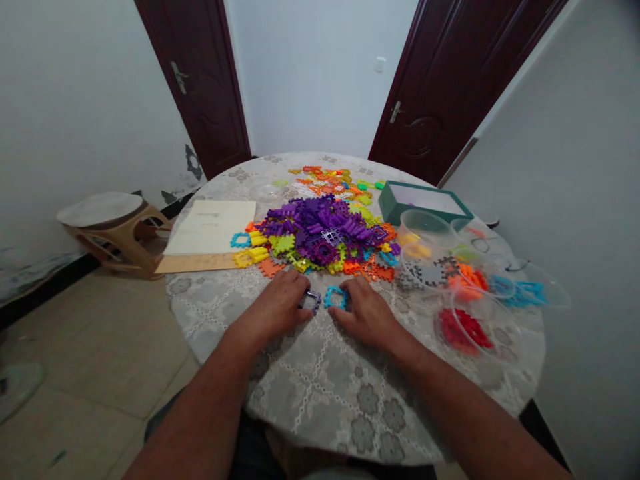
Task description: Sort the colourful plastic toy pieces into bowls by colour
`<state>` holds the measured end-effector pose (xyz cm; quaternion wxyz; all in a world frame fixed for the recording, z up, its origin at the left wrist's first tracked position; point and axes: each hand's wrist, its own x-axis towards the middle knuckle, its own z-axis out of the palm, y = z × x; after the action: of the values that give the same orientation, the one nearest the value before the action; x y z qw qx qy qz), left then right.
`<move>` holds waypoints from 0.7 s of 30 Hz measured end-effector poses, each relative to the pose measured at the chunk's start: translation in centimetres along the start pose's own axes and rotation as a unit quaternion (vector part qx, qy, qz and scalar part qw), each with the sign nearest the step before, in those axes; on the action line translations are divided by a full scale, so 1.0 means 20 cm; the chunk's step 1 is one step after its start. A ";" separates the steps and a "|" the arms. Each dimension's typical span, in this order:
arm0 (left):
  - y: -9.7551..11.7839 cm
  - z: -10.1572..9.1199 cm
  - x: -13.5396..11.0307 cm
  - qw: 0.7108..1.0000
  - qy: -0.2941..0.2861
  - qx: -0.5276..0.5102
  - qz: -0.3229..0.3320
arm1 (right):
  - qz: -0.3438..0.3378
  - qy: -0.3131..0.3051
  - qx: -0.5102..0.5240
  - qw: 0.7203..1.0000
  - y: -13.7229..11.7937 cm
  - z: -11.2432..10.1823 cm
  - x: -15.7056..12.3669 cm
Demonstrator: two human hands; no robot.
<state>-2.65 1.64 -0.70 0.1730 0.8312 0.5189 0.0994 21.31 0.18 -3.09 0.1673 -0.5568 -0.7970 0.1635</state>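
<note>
Just in front of a big pile of purple building pieces (320, 230), both hands rest low over the table. Pinched in my left hand (285, 300) is a dark purple, frame-shaped building piece (313, 300) with notched edges. My right hand (365, 308) grips a light blue frame-shaped building piece (330, 297) with a square opening. The two frames face each other with a small gap between them. Yellow pieces (250, 256), lime green ones and orange ones lie around the pile's front edge.
On the right stand clear plastic tubs holding red pieces (465, 330), orange pieces (469, 280) and blue pieces (520, 291). Behind them is a green box (395, 205). An open notebook (213, 223) lies at left. A stool (103, 210) stands beyond the round table (320, 400).
</note>
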 end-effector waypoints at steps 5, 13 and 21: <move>0.02 0.03 0.02 1.000 0.018 -0.018 -0.002 | -0.037 0.065 0.073 0.995 0.05 0.01 -0.01; 0.02 0.03 0.09 0.996 0.012 -0.086 -0.030 | -0.024 0.045 0.169 0.984 0.06 -0.03 0.01; 0.01 -0.02 0.10 0.991 0.038 -0.116 -0.062 | 0.030 0.099 0.434 0.895 0.10 -0.21 -0.26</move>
<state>-1.81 3.38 -0.21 0.2543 0.7674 0.5604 0.1799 26.47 -3.75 -0.73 0.4651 -0.4655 -0.6094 0.4423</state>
